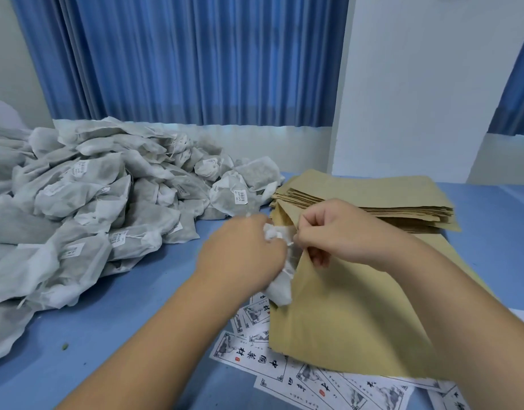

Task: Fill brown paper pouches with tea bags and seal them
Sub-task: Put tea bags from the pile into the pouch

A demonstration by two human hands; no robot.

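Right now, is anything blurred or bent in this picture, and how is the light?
Head view: the left hand and the tea bag it grips are slightly smeared by motion; the right hand, pinching the pouch at its mouth, looks sharper. Head view: the wide-angle lens tilts and bows the curtain folds and the wall edge. Head view: soft, even light, faint shadows, no glare.

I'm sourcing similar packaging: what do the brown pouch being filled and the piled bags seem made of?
The brown pouch looks like matte kraft paper: dull surface, crisp creases. The tea bags look like thin white non-woven or filter fabric, soft, crumpled, dark contents showing through; which exactly is unclear.
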